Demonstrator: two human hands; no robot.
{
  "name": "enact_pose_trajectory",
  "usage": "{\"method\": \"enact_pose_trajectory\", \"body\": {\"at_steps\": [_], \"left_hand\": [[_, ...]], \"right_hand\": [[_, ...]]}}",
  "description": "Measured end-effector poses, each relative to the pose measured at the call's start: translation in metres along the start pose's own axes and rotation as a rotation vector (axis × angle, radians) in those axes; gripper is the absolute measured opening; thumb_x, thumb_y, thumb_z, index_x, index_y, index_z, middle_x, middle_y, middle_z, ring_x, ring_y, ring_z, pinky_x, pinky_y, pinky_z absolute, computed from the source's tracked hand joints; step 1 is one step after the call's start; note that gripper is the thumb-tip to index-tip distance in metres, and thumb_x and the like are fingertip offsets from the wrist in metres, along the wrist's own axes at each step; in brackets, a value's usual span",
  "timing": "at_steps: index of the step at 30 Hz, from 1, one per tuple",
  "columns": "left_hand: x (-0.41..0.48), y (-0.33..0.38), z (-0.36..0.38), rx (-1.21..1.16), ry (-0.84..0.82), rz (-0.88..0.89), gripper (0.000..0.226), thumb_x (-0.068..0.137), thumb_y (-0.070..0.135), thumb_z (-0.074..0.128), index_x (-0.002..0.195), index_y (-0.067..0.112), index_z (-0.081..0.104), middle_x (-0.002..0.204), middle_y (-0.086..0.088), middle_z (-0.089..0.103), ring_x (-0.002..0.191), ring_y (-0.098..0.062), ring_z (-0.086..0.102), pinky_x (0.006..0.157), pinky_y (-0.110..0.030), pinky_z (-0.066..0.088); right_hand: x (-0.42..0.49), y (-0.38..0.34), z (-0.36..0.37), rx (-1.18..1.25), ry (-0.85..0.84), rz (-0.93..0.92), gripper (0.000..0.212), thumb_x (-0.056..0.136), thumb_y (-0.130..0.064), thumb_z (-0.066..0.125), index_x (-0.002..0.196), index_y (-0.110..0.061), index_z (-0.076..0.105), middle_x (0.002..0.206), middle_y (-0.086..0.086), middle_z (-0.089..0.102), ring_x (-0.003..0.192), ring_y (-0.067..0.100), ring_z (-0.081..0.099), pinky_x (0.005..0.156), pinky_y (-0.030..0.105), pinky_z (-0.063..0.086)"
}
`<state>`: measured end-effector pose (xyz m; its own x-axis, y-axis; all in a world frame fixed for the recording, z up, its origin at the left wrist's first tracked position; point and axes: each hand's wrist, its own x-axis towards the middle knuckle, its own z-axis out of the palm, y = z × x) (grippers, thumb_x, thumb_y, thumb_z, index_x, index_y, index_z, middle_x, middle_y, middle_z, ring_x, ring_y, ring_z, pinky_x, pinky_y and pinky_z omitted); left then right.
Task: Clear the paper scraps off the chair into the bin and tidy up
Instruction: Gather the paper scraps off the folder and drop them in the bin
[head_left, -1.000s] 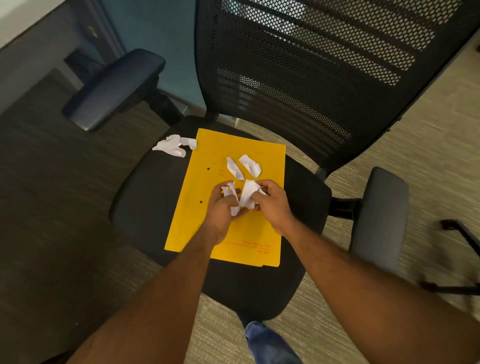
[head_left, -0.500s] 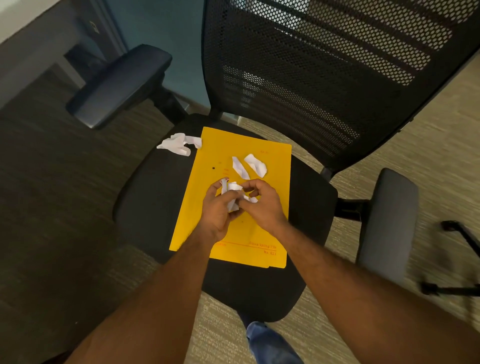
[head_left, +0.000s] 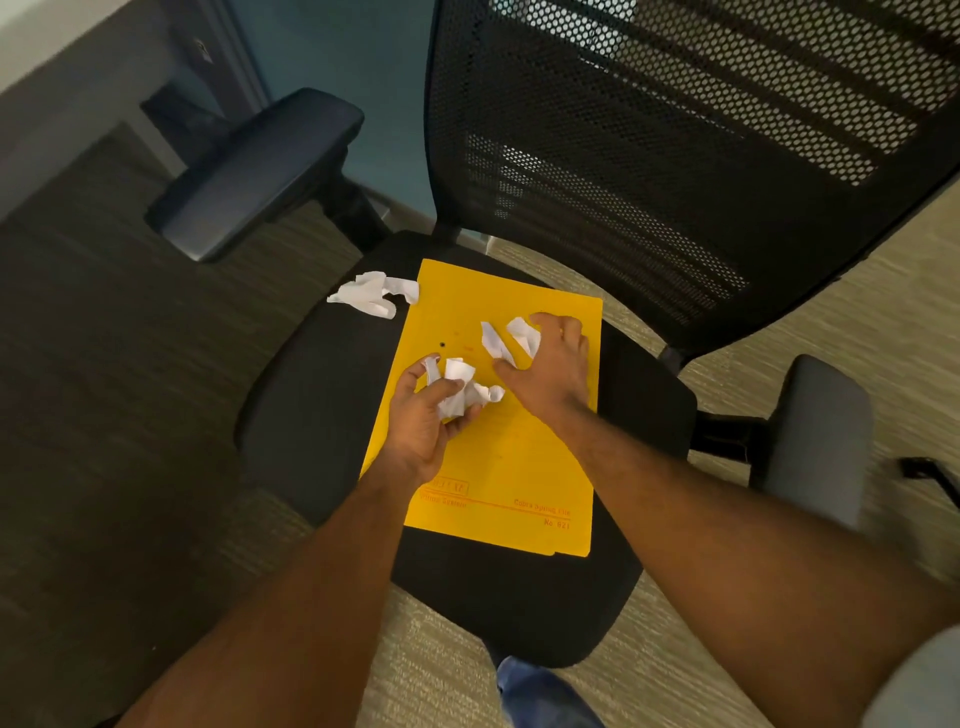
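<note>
— While bunched in the left hand (head_left: 423, 421): white scraps (head_left: 460, 389), crumpled, curled at the edges, gripped between curled fingers and palm over the yellow folder (head_left: 524, 467).

— And by the right hand (head_left: 550, 371)?

— Spread wide, fingers arched over two more scraps (head_left: 511, 338), small, white, twisted; fingertips touching or nearly so, cannot tell which. Holding nothing yet.

— Any others?

— One bigger wad (head_left: 374, 293), up and left of the left hand, lying on the black seat (head_left: 311, 395) against the folder's far corner. Creased, white, loosely folded on itself.

— Writing anywhere?

— Red print along the folder's near edge, just below the left wrist. Readable in part: "Spring File" and "No 821" at the right; a boxed stamp and a blurred line beneath it at the left, not legible. Scraps blank as far as seen.

— Bin?

— Not in view.
</note>
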<state>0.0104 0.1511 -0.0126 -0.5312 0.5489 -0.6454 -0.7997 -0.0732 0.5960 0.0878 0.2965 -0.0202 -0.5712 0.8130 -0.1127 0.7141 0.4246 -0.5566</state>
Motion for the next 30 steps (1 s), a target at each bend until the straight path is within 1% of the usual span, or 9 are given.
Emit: {"method": "enact_pose_trajectory", "body": {"at_steps": [3, 5, 8, 11, 16, 18, 20, 27, 30], "left_hand": [[0.003, 0.002, -0.004, -0.019, 0.012, -0.004, 0.046, 0.089, 0.0, 0.06, 0.13, 0.019, 0.051, 0.137, -0.015, 0.051, 0.101, -0.03, 0.063, 0.064, -0.033, 0.059], [0.002, 0.003, -0.005, -0.026, 0.015, -0.007, 0.046, 0.09, -0.001, 0.059, 0.131, 0.018, 0.05, 0.133, -0.014, 0.054, 0.101, -0.029, 0.063, 0.064, -0.033, 0.06], [0.002, 0.006, -0.005, -0.037, 0.013, -0.004, 0.044, 0.09, -0.002, 0.058, 0.129, 0.019, 0.05, 0.131, -0.013, 0.054, 0.099, -0.028, 0.064, 0.065, -0.032, 0.06], [0.003, 0.007, -0.005, -0.039, 0.002, -0.003, 0.046, 0.09, -0.002, 0.057, 0.132, 0.018, 0.049, 0.132, -0.015, 0.054, 0.098, -0.028, 0.064, 0.064, -0.032, 0.059], [0.002, 0.008, -0.003, -0.041, -0.009, 0.004, 0.046, 0.09, -0.001, 0.058, 0.13, 0.019, 0.05, 0.133, -0.016, 0.053, 0.1, -0.028, 0.064, 0.065, -0.032, 0.059], [0.001, 0.008, -0.003, -0.04, -0.013, 0.007, 0.047, 0.09, 0.0, 0.058, 0.132, 0.018, 0.049, 0.134, -0.016, 0.053, 0.1, -0.026, 0.064, 0.065, -0.032, 0.058], [0.0, 0.008, -0.002, -0.043, -0.015, 0.009, 0.05, 0.089, 0.0, 0.059, 0.135, 0.016, 0.048, 0.136, -0.017, 0.052, 0.1, -0.027, 0.063, 0.065, -0.032, 0.058], [-0.012, 0.012, -0.003, -0.057, -0.053, 0.037, 0.045, 0.09, 0.002, 0.057, 0.132, 0.015, 0.048, 0.125, -0.015, 0.056, 0.097, -0.028, 0.063, 0.063, -0.031, 0.057], [-0.018, 0.013, -0.006, -0.044, -0.046, 0.067, 0.037, 0.086, 0.011, 0.059, 0.121, 0.02, 0.053, 0.12, -0.012, 0.059, 0.097, -0.025, 0.063, 0.063, -0.032, 0.057]], "right_hand": [[0.012, -0.011, 0.006, -0.195, -0.143, 0.016, 0.088, 0.069, -0.061, 0.073, 0.14, -0.025, 0.035, 0.142, 0.008, 0.035, 0.124, 0.029, 0.04, 0.095, 0.043, 0.043], [0.017, -0.013, 0.011, -0.297, -0.208, 0.035, 0.088, 0.07, -0.066, 0.07, 0.141, -0.027, 0.034, 0.142, 0.009, 0.035, 0.125, 0.031, 0.04, 0.092, 0.043, 0.044], [0.019, -0.011, 0.017, -0.365, -0.244, 0.029, 0.071, 0.079, -0.057, 0.066, 0.138, -0.026, 0.04, 0.138, 0.011, 0.039, 0.122, 0.032, 0.043, 0.088, 0.042, 0.047], [0.018, -0.01, 0.017, -0.296, -0.24, -0.006, 0.046, 0.087, -0.036, 0.062, 0.13, -0.021, 0.051, 0.131, 0.013, 0.046, 0.111, 0.032, 0.053, 0.084, 0.037, 0.048], [0.013, -0.009, 0.016, 0.047, -0.208, 0.068, 0.028, 0.087, -0.02, 0.062, 0.112, -0.008, 0.062, 0.112, 0.014, 0.061, 0.094, 0.028, 0.06, 0.068, 0.027, 0.041], [0.006, -0.012, 0.012, 0.234, -0.214, 0.116, 0.013, 0.088, -0.016, 0.061, 0.099, -0.01, 0.062, 0.099, 0.008, 0.064, 0.085, 0.021, 0.057, 0.057, 0.023, 0.037], [-0.002, -0.017, 0.01, 0.399, -0.215, 0.164, 0.005, 0.088, -0.013, 0.058, 0.092, -0.013, 0.06, 0.092, 0.004, 0.061, 0.08, 0.018, 0.054, 0.055, 0.022, 0.037], [-0.035, -0.04, 0.006, 0.908, -0.294, 0.381, 0.014, 0.088, -0.011, 0.06, 0.098, -0.017, 0.069, 0.097, 0.008, 0.072, 0.082, 0.021, 0.064, 0.068, 0.038, 0.053], [-0.048, -0.047, 0.007, 1.022, -0.327, 0.426, 0.033, 0.088, -0.001, 0.046, 0.107, -0.017, 0.066, 0.103, 0.008, 0.07, 0.087, 0.025, 0.065, 0.07, 0.037, 0.053]]}}
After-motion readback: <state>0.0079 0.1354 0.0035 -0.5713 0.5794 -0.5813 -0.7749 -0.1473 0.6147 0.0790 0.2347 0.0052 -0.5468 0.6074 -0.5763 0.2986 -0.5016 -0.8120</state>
